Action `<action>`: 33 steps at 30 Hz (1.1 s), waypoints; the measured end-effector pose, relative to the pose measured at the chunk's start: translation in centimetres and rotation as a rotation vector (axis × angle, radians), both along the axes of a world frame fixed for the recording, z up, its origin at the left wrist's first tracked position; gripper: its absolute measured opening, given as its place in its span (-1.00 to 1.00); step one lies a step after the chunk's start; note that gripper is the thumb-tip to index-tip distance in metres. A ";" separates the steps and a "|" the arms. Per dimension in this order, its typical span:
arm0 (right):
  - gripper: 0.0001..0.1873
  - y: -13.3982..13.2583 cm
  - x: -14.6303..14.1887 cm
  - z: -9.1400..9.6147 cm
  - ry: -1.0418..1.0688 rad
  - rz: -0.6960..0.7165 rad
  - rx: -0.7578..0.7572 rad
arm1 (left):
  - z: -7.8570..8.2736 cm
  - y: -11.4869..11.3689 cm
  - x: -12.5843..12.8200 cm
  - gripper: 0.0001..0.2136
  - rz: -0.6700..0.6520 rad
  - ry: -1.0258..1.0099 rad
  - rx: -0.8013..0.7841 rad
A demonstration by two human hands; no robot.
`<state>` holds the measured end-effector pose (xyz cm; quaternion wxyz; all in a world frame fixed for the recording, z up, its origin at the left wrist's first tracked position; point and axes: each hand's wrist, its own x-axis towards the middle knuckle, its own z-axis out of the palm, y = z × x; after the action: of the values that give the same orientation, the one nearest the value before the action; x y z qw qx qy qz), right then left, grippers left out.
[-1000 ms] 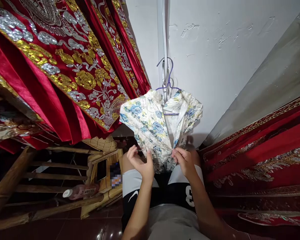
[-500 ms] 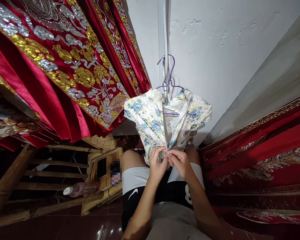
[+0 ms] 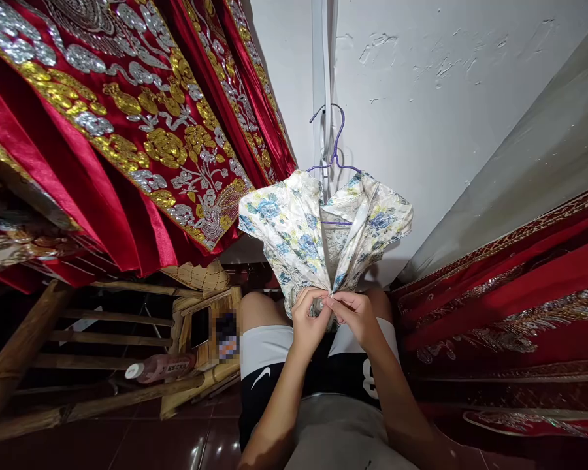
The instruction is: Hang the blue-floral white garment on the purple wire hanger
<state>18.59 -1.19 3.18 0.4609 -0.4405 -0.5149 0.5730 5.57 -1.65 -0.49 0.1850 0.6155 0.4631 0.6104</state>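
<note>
A white floral dress [image 3: 289, 225] with blue and yellow flowers hangs on a purple hanger [image 3: 335, 153] in front of me. Its front stands open in a V from the collar down to my fingers. My left hand [image 3: 310, 320] pinches the front edge at the bottom of the V. Right beside it, my right hand [image 3: 351, 314] pinches the other edge, the fingertips of both hands meeting. Whether a button or a zip lies between the fingertips is hidden. The garment's lower part hangs behind my hands, over my lap.
Red curtains [image 3: 166, 147] with gold and silver sequins hang at the left. Red embroidered cloth [image 3: 519, 313] lies along the right. A bamboo chair [image 3: 102, 339] at lower left bears a pink bottle [image 3: 161, 369] and a dark phone [image 3: 199, 326]. A white wall [image 3: 411, 85] rises behind the hanger.
Both hands keep their pinch at the same spot on the dress front. The dress's sleeves have shifted slightly left; otherwise little differs.
</note>
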 end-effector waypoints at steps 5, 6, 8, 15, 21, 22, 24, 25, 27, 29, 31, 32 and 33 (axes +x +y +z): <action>-0.62 0.2 -0.1 -0.7 0.042 -0.045 -0.015 | -0.2 0.2 -0.1 -0.93 -0.005 -0.019 0.014; -0.62 0.3 -0.1 -0.8 0.057 -0.062 -0.025 | -0.3 0.2 -0.1 -0.94 -0.003 -0.021 0.017; -0.61 0.4 -0.2 -0.9 0.082 -0.088 -0.051 | -0.3 0.2 -0.2 -0.94 -0.005 -0.019 0.023; -0.64 0.5 -0.3 -1.2 0.159 -0.136 -0.130 | -0.1 0.2 0.0 -0.98 -0.010 -0.005 0.051; -0.69 1.1 -0.2 -0.1 0.243 -0.169 -0.122 | -0.4 0.4 0.0 -0.96 0.006 -0.015 0.035; -0.69 1.3 -0.1 0.2 0.263 -0.173 -0.121 | -0.5 0.4 0.0 -0.95 0.012 -0.015 0.030; -0.67 1.7 0.2 0.5 0.277 -0.185 -0.118 | -0.6 0.4 0.0 -0.94 0.026 -0.021 0.018; -0.67 1.9 0.3 0.6 0.260 -0.189 -0.114 | -0.7 0.4 0.0 -0.93 0.033 -0.028 0.011; -0.68 1.9 0.5 0.5 0.178 -0.182 -0.101 | -0.7 0.3 0.0 -0.93 0.043 -0.043 0.001; -0.66 1.7 0.4 0.0 0.093 -0.141 -0.066 | -0.7 0.2 0.1 -0.92 0.044 -0.053 -0.006; -0.61 1.4 0.2 -0.7 0.042 -0.106 -0.013 | -0.6 0.2 0.3 -0.93 0.039 -0.062 -0.011; -0.59 1.3 0.1 -1.0 0.029 -0.101 0.013 | -0.6 0.1 0.3 -0.93 0.036 -0.065 -0.014; -0.57 1.2 0.0 -1.3 0.021 -0.106 0.035 | -0.6 0.1 0.3 -0.93 0.031 -0.068 -0.017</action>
<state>18.55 -0.01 1.84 0.5035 -0.4530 -0.4960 0.5434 5.88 -1.52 -1.11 0.1962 0.5857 0.4710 0.6298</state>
